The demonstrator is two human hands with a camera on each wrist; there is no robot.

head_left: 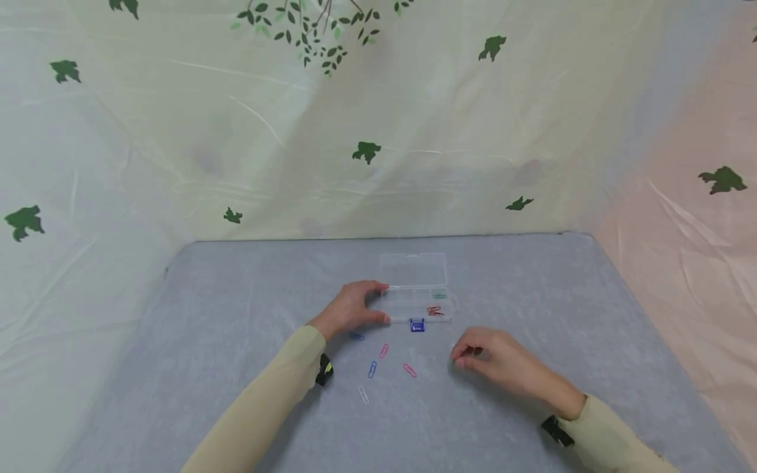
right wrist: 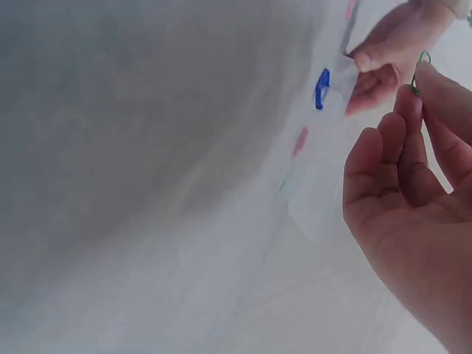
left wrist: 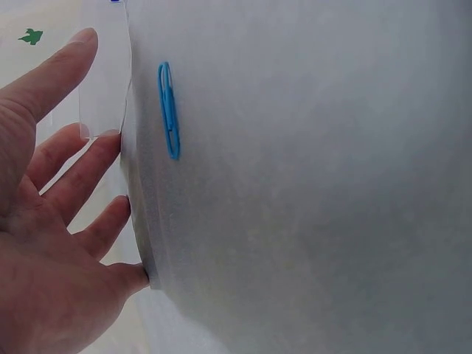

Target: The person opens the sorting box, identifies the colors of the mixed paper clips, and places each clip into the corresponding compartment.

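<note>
A clear plastic compartment box (head_left: 402, 307) stands with its lid (head_left: 414, 269) swung back. My left hand (head_left: 353, 307) grips the box's left end, thumb at the front corner and fingers at the back one. Inside the box, a green paper clip (head_left: 439, 295) lies in a back right compartment, and red paper clips (head_left: 435, 312) lie in front of it. To the right of the loose clips, my right hand (head_left: 499, 361) is low over the table. In the right wrist view, its thumb and fingertip pinch a green paper clip (right wrist: 415, 90).
Loose paper clips lie before the box: pink ones (head_left: 384, 351) (head_left: 410, 370), a blue one (head_left: 372, 370), a white one (head_left: 363, 395). Another blue clip (head_left: 357, 336) is by my left wrist. A blue latch (head_left: 417, 325) projects from the box front. Grey cloth (head_left: 236, 315) covers the table.
</note>
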